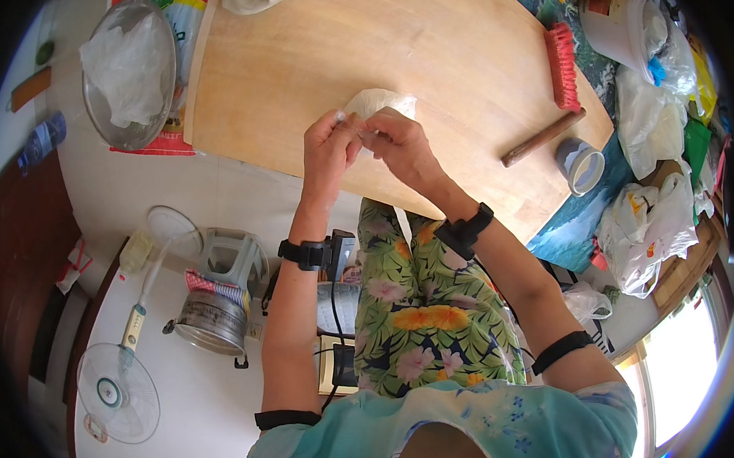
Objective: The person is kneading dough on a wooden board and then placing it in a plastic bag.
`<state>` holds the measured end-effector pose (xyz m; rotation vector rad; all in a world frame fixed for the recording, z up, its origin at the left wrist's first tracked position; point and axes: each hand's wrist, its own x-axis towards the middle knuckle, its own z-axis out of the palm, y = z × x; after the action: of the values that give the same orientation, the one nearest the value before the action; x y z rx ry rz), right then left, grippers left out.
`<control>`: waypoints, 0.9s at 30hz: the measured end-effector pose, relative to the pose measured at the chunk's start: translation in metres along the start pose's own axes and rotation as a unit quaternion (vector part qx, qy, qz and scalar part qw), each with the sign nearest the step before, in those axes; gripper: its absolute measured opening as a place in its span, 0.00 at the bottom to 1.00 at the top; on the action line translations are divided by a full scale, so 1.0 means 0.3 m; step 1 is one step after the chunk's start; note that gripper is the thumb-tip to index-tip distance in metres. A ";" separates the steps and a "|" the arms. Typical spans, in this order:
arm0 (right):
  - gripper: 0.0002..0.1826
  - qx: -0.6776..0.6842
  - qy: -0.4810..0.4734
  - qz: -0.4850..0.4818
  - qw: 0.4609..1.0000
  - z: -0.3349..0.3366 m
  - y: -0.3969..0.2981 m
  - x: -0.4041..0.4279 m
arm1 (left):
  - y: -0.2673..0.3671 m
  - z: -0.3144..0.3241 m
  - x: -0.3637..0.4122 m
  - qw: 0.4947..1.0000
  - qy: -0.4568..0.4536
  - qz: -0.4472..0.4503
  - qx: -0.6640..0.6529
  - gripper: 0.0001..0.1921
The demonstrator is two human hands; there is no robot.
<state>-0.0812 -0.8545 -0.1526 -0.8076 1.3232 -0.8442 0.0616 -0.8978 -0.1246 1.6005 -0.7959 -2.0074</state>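
A thin see-through plastic bag (pixel 381 99) with a pale, rounded mass inside rests on a wooden board (pixel 457 53), close to the board's near edge. My left hand (pixel 332 143) pinches the gathered plastic at the bag's near side. From the right, my right hand (pixel 402 143) grips the same plastic between thumb and fingers. The fingertips of both hands almost meet, and they partly hide the bag's neck. Whether the plastic is knotted or twisted there, I cannot tell.
Right on the board lie a red-bristled brush (pixel 562 67), a wooden rolling pin (pixel 542 138) and a cup (pixel 580 165). Left stands a metal basin (pixel 168 109) holding crumpled plastic. Further right are a white bucket (pixel 610 31) and plastic bags (pixel 656 228). A fan (pixel 113 393) and pot (pixel 208 325) stand lower left.
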 end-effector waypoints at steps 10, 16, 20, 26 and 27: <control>0.06 -0.320 0.039 -0.136 0.937 0.040 -0.015 -0.015 | 0.012 0.003 0.022 0.980 0.038 -0.090 -0.175 0.12; 0.05 -0.208 0.017 -0.092 0.974 0.001 0.039 0.005 | -0.042 -0.084 0.004 0.990 0.007 -0.065 -0.121 0.11; 0.05 0.054 0.004 0.135 0.989 -0.036 -0.019 0.009 | -0.103 -0.105 -0.019 0.992 -0.006 -0.112 -0.049 0.11; 0.04 -0.146 0.056 0.042 0.987 -0.005 -0.044 0.007 | -0.096 -0.074 -0.016 0.989 0.019 -0.121 0.084 0.10; 0.04 -0.146 0.054 0.041 0.987 0.003 -0.034 0.010 | -0.090 -0.065 0.001 0.977 0.085 -0.024 0.192 0.09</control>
<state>-0.0808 -0.8620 -0.1450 -0.9381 1.5905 -0.6444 0.0809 -0.8812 -0.1463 1.9899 -1.1394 -1.7929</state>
